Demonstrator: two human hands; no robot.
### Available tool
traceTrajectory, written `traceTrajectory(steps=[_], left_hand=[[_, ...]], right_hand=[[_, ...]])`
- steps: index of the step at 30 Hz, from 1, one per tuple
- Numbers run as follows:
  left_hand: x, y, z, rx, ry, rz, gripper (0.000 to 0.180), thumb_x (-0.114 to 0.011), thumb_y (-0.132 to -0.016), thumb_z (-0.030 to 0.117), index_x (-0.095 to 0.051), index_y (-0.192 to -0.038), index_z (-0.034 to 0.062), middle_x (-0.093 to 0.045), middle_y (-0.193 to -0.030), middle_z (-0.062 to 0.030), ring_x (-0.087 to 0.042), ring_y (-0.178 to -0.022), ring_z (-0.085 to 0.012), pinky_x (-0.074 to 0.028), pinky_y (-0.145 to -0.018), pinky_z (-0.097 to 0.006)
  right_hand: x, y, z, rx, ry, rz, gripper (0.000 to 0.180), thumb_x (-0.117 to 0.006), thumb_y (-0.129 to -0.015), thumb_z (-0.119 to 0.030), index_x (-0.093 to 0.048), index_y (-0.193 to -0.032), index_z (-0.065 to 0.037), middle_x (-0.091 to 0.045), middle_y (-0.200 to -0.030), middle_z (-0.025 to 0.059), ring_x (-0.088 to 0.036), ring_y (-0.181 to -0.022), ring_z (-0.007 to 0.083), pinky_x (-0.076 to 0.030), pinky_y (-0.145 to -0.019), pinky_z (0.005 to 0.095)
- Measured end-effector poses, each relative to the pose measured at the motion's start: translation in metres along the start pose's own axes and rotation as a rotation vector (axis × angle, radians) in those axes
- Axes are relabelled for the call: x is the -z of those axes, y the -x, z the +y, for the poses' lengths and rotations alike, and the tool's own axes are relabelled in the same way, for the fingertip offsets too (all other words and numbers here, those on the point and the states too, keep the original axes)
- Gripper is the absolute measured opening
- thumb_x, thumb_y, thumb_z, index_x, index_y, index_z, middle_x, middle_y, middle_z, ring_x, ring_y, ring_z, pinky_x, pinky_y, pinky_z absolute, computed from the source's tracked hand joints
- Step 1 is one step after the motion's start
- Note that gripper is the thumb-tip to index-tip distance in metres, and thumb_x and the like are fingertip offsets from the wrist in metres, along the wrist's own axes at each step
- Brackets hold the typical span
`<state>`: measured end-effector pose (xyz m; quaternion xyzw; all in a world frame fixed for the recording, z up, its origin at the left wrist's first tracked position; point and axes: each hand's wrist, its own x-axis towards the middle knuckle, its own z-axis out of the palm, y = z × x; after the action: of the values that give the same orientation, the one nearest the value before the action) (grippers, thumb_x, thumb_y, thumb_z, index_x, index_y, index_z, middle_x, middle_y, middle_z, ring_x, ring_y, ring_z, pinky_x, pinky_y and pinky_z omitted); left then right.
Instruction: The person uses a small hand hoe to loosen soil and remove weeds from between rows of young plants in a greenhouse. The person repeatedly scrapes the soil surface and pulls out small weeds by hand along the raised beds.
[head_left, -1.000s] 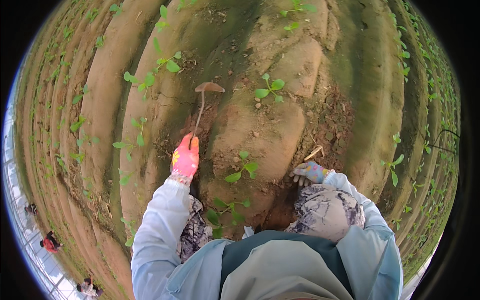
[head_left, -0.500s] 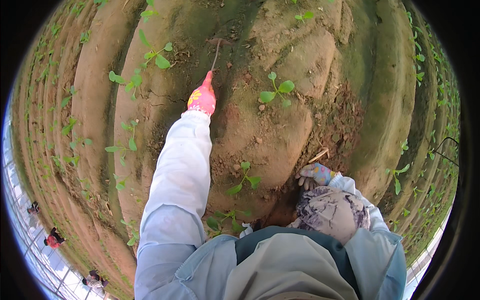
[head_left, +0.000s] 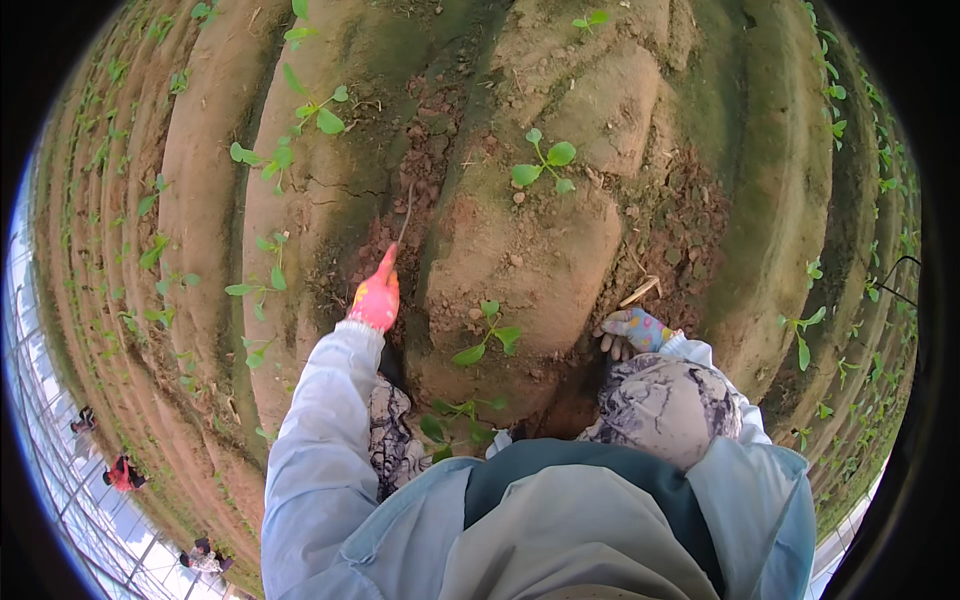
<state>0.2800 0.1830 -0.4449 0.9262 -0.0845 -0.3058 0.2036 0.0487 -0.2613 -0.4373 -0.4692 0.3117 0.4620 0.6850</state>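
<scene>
My left hand [head_left: 376,297], in a pink glove, grips the red handle of a small hand hoe [head_left: 404,213]. Its thin metal shank runs up into loose reddish soil in the furrow between two raised beds; the blade is hidden in the dirt. My right hand [head_left: 631,330], in a patterned glove, rests on my right knee beside the soil, fingers curled, holding nothing that I can see. A small green seedling [head_left: 489,333] grows on the bed between my hands, and another seedling [head_left: 545,163] stands farther up the same ridge.
Long raised soil beds [head_left: 205,200] with rows of young seedlings run away on both sides. A dry pale stick [head_left: 640,290] lies just above my right hand. Several people [head_left: 122,472] crouch far off at the lower left near a greenhouse wall.
My left arm had stretched far up the bed with the hoe; it has since pulled back toward me and dug into the furrow. My right hand stayed on my knee.
</scene>
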Motion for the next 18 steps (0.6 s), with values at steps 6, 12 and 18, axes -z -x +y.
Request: traceTrajectory(steps=[6, 12, 18], left_hand=[[0.010, 0.043, -0.017, 0.086, -0.021, -0.069, 0.054, -0.046, -0.099, 0.022, -0.032, -0.150, 0.0366, -0.062, -0.079, -0.0288, -0.064, -0.072, -0.0418, -0.049, -0.067, -0.046], [0.034, 0.082, -0.020, -0.011, 0.017, -0.016, 0.055, -0.046, -0.098, 0.016, -0.036, -0.149, 0.0354, -0.061, -0.078, -0.0270, -0.064, -0.071, -0.0396, -0.050, -0.067, -0.041], [0.045, -0.018, 0.044, -0.062, 0.093, 0.117, 0.052, -0.046, -0.098, 0.018, -0.038, -0.149, 0.0261, -0.058, -0.073, -0.0262, -0.060, -0.062, -0.0376, -0.049, -0.063, -0.042]], right_hand=[[0.005, -0.002, 0.001, -0.009, 0.014, -0.022, 0.030, -0.053, -0.098, -0.024, -0.065, -0.108, 0.002, -0.068, -0.079, 0.0080, -0.062, -0.055, 0.0153, -0.049, -0.047, 0.0275], [0.010, -0.006, 0.002, -0.015, -0.003, -0.073, 0.030, -0.053, -0.098, -0.023, -0.065, -0.109, 0.002, -0.068, -0.079, 0.0084, -0.063, -0.056, 0.0162, -0.050, -0.046, 0.0283], [0.008, -0.004, -0.001, -0.045, 0.022, -0.048, 0.030, -0.053, -0.098, -0.023, -0.065, -0.108, 0.002, -0.068, -0.079, 0.0084, -0.063, -0.055, 0.0162, -0.050, -0.045, 0.0281]])
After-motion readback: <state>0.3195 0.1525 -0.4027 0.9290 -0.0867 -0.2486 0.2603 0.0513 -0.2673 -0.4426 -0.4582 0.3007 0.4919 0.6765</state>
